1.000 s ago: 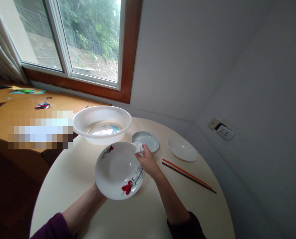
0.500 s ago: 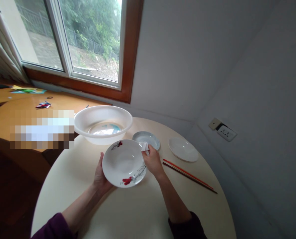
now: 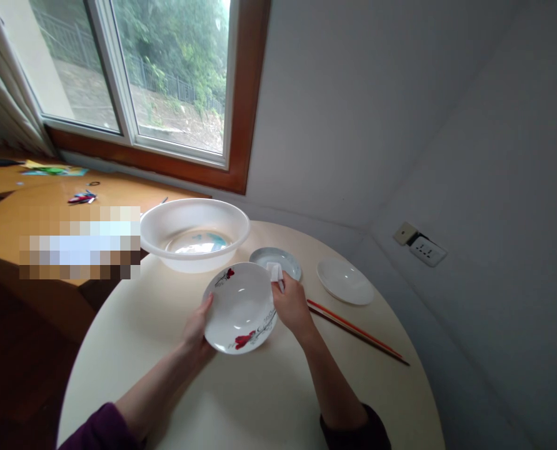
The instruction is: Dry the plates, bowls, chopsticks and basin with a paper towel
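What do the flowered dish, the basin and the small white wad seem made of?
Flowered dish: probably glazed ceramic, glossy, with bright highlights. Basin: likely plastic, smooth, its milky wall looking slightly translucent. White wad: matte and folded; paper or cloth, I cannot tell.

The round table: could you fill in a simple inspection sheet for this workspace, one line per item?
Surface: pale round table.
Things in hand: flowered dish, white wipe at its rim.
Nearby things: basin, bluish plate, white plate, chopsticks.
Clutter: papers and small items on the desk; part of that view is pixelated.
Left hand: holding the dish, thumb on its face.
Right hand: pinching the wipe.
Cables: nothing seen.
Surroundings: window with curtain, wall socket.
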Motion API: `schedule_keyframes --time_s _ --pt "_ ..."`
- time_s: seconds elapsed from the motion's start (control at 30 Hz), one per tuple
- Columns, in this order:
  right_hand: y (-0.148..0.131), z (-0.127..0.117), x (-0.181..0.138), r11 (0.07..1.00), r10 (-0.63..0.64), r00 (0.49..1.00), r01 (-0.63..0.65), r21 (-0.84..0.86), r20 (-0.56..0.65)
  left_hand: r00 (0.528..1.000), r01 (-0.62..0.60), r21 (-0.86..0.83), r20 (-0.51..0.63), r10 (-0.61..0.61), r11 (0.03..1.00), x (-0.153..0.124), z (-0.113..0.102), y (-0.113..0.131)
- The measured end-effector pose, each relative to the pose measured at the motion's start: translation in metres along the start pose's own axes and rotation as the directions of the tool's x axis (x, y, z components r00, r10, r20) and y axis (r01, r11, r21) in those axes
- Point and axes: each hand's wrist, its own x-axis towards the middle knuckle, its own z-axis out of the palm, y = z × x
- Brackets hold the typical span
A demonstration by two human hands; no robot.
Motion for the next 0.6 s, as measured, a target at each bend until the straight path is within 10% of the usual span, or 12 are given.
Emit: schedule_keyframes --time_s 0.27,0.6 --pt "-0.044 0.004 -0.029 0.969 -0.179 0.983 0.168 0.179 0.050 0.922 -0.299 0.319 -0.146 0.359 0.899 0.009 -0.012 -0.005" --pt "-0.057 0.011 -0.041 0.863 -0.239 0.965 0.159 0.480 0.110 0.972 -0.236 0.450 0.117 0.205 0.861 0.006 -0.011 -0.009"
